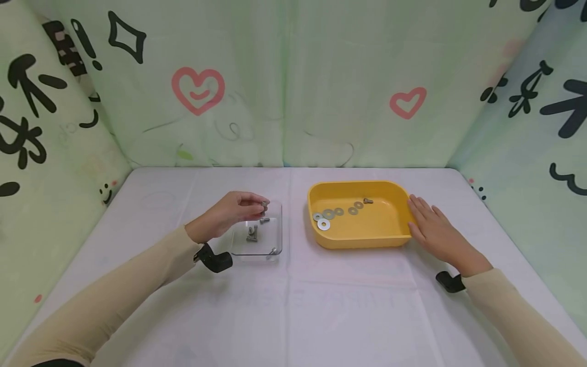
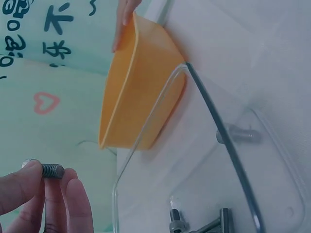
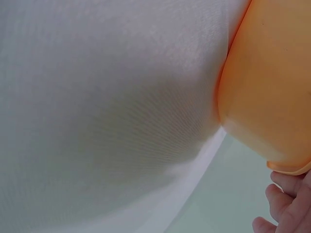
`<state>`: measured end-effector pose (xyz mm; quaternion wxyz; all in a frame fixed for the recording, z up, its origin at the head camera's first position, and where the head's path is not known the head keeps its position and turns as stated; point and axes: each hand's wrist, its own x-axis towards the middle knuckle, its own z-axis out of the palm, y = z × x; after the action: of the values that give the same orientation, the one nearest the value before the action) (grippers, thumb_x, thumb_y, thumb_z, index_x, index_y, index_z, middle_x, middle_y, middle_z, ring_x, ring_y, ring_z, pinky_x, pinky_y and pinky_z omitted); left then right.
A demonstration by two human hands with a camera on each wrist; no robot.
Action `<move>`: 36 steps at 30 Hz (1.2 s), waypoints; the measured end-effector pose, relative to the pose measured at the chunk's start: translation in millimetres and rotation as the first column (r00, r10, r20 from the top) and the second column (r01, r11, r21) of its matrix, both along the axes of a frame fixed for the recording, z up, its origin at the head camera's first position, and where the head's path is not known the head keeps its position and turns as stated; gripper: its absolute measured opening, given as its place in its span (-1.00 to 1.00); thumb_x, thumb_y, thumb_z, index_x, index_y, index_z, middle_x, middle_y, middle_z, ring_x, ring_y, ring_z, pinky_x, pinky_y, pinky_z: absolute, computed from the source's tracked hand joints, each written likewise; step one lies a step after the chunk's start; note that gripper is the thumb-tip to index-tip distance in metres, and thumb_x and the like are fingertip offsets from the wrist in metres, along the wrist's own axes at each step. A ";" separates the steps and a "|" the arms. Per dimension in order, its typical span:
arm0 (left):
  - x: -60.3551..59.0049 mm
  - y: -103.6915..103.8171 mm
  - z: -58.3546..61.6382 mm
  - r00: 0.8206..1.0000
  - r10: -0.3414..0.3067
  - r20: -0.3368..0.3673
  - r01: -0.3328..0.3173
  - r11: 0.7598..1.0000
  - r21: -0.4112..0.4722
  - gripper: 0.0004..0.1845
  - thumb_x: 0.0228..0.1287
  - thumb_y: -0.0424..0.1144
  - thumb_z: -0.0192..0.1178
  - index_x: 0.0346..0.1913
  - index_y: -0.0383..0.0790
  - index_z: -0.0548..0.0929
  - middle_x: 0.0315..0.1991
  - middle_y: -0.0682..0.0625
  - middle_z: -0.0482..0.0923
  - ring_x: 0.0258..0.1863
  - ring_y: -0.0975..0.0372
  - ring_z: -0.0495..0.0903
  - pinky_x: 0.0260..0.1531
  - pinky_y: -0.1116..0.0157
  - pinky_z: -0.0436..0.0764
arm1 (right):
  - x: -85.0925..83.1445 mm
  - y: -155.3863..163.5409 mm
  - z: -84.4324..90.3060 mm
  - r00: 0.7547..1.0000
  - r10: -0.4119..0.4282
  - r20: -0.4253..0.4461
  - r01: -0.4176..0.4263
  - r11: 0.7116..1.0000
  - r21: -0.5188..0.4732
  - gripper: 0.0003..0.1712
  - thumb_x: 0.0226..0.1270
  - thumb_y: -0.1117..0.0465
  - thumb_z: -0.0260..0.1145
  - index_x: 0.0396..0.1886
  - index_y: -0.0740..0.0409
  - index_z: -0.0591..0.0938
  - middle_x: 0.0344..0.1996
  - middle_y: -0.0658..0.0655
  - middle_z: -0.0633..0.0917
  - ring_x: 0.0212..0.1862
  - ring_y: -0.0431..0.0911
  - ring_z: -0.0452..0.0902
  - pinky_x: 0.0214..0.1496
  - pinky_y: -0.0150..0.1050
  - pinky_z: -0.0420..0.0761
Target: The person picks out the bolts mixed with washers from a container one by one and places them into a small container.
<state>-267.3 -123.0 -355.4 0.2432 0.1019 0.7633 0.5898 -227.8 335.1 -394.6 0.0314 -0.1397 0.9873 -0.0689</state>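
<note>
Bolt (image 2: pixel 51 170) sits pinched in your left hand (image 1: pixel 229 213) above the clear box (image 1: pixel 271 247); your right hand (image 1: pixel 433 232), fingers flat, steadies the yellow tray (image 1: pixel 367 239). I think carrying comes next: keep that pinch tight.

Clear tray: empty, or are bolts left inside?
Not empty. Several bolts lie in the clear tray; the left hand pinches another above it.

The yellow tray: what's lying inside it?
Inside the yellow tray lie five flat washers and one small bolt. The right hand rests against its outer wall, covering nothing inside.
</note>
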 end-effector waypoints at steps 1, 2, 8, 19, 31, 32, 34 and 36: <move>0.7 -2.2 -1.2 1.000 0.000 -0.003 0.000 1.000 -0.003 -0.57 0.35 -0.36 0.08 0.23 -0.47 0.39 0.23 -0.32 0.41 0.03 0.14 0.58 0.16 0.25 0.52 | -0.1 0.2 -0.2 1.000 -0.001 0.001 0.001 1.000 -0.001 -0.28 0.51 0.09 -0.16 0.45 0.43 -0.10 0.46 0.39 -0.02 0.48 0.26 -0.18 0.48 0.21 -0.20; 1.2 -4.1 -2.4 1.000 0.003 0.000 -0.003 1.000 0.000 -0.57 0.35 -0.37 0.08 0.23 -0.47 0.39 0.22 -0.32 0.41 0.01 0.16 0.59 0.17 0.24 0.52 | -0.3 0.3 -0.3 1.000 -0.001 0.003 0.001 1.000 -0.002 -0.28 0.51 0.08 -0.16 0.45 0.42 -0.10 0.46 0.39 -0.03 0.48 0.26 -0.19 0.48 0.20 -0.21; 3.6 -10.9 -9.0 1.000 0.021 0.020 -0.021 1.000 -0.012 -0.59 0.35 -0.37 0.07 0.22 -0.45 0.41 0.22 -0.34 0.42 0.07 0.08 0.57 0.14 0.26 0.54 | -0.6 0.1 -0.2 1.000 -0.003 0.007 0.003 1.000 -0.007 -0.27 0.50 0.08 -0.15 0.45 0.41 -0.11 0.46 0.39 -0.03 0.48 0.26 -0.19 0.49 0.20 -0.23; 6.3 -12.0 -11.0 0.999 0.029 0.022 -0.028 0.998 -0.053 -0.62 0.32 -0.39 0.11 0.17 -0.42 0.44 -0.06 -0.12 0.57 -0.05 0.19 0.59 0.20 0.16 0.49 | -0.1 -1.2 -1.0 1.000 -0.003 -0.009 0.003 1.000 -0.012 -0.28 0.50 0.10 -0.15 0.45 0.42 -0.11 0.45 0.40 -0.02 0.48 0.27 -0.17 0.49 0.19 -0.24; 5.5 -14.6 -11.9 1.000 -0.019 -0.007 0.018 0.997 -0.080 -0.59 0.28 -0.34 0.18 0.17 -0.35 0.47 0.22 -0.27 0.44 0.18 0.01 0.49 0.23 0.18 0.46 | -1.5 1.6 -3.7 0.999 0.016 -0.033 -0.017 1.000 -0.011 -0.28 0.51 0.09 -0.16 0.45 0.41 -0.10 0.45 0.40 -0.01 0.48 0.26 -0.15 0.49 0.19 -0.21; 5.7 -15.0 -11.7 1.000 -0.019 -0.004 0.019 0.997 -0.072 -0.58 0.26 -0.32 0.20 0.17 -0.34 0.47 0.23 -0.28 0.43 0.19 0.02 0.49 0.22 0.19 0.47 | -1.6 1.9 -4.0 0.999 0.018 -0.033 -0.018 1.000 -0.012 -0.28 0.51 0.09 -0.16 0.45 0.41 -0.11 0.45 0.40 -0.01 0.48 0.26 -0.15 0.50 0.18 -0.23; 6.5 -15.3 -11.0 1.000 -0.025 -0.009 0.025 0.998 -0.062 -0.55 0.25 -0.27 0.23 0.17 -0.34 0.47 0.22 -0.27 0.43 0.16 0.07 0.52 0.19 0.23 0.50 | -1.6 2.4 -4.4 0.999 0.021 -0.036 -0.022 1.000 -0.012 -0.29 0.51 0.09 -0.16 0.45 0.41 -0.11 0.45 0.40 -0.01 0.48 0.26 -0.15 0.50 0.17 -0.24; 6.9 -15.6 -10.6 1.000 -0.029 -0.007 0.029 0.998 -0.052 -0.52 0.24 -0.23 0.24 0.18 -0.35 0.47 0.23 -0.26 0.43 0.16 0.09 0.53 0.17 0.23 0.52 | -1.3 2.5 -4.5 0.999 0.023 -0.037 -0.024 1.000 -0.018 -0.29 0.51 0.10 -0.16 0.45 0.41 -0.11 0.45 0.40 0.00 0.48 0.26 -0.15 0.50 0.16 -0.25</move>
<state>-260.4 -138.6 -366.0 0.2512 0.1091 0.7778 0.5657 -229.1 337.5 -399.1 0.0128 -0.1529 0.9853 -0.0748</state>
